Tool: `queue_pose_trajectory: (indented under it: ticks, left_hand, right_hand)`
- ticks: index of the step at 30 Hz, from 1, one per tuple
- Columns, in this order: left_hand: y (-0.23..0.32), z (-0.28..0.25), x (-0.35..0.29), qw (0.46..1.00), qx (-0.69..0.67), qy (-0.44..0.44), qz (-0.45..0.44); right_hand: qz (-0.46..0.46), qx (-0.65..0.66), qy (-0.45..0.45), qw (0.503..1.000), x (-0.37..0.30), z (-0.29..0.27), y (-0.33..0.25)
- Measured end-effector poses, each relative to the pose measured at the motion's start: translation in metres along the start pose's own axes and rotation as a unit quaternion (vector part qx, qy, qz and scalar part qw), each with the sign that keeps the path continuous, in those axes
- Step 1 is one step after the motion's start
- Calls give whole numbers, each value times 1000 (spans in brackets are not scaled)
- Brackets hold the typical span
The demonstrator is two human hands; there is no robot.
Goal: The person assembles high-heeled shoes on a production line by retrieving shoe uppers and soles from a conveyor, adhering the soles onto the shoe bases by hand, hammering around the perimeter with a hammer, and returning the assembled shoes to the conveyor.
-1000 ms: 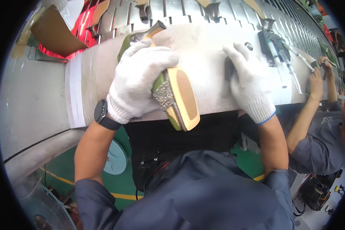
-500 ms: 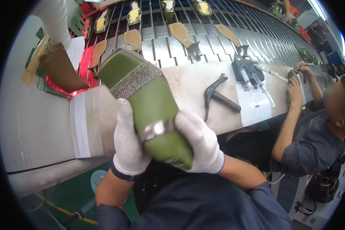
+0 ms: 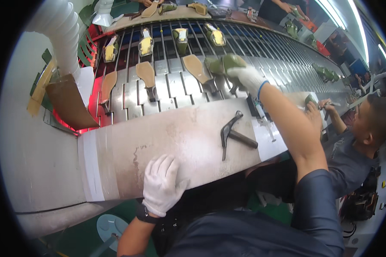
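Green shoe (image 3: 216, 66), now at the slatted conveyor (image 3: 171, 88) in the right hand's (image 3: 247, 78) grip, no longer between both hands; left hand (image 3: 161, 183) empty, fingers loosely extended, by the workbench (image 3: 188, 143) edge; handling apparently one-handed now.

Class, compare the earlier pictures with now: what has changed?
The green shoe, just before held two-handed near the body, has moved forward over the conveyor. The left hand let go and is empty at the bench; the right hand still holds the shoe. The hammer stayed put.

Head-worn fisheye view, downward and forward
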State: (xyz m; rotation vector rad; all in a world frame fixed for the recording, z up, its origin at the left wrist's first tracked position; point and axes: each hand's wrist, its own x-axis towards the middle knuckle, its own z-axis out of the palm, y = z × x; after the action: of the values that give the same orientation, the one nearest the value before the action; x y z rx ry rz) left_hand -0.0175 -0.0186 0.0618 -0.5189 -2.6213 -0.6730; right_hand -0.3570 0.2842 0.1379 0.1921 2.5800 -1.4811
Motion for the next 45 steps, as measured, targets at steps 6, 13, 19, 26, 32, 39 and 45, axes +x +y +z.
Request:
queue_pose_trajectory:
  ticks: [6,13,19,26,32,39,45]
  left_hand:
    - [-5,1,6,999,-5,34,2]
    - [-9,-6,2,1000,3,26,2]
    - [-34,16,-13,999,4,32,41]
    - [-44,59,0,975,74,199,67]
    - [-20,-26,23,924,19,-366,-112]
    - [-14,-13,15,998,-22,19,-63]
    - [-32,25,-18,993,42,98,-41]
  right_hand:
    - [-69,-49,105,991,43,-39,-13]
    - [-25,-670,-75,738,95,-22,6]
    - [48,-575,29,816,151,-5,45]
    - [-53,-400,235,884,235,-84,69]
    - [-174,-376,200,888,294,4,-36]
    - [-66,-469,77,877,318,52,-55]
    - [-107,-467,97,872,234,42,-97]
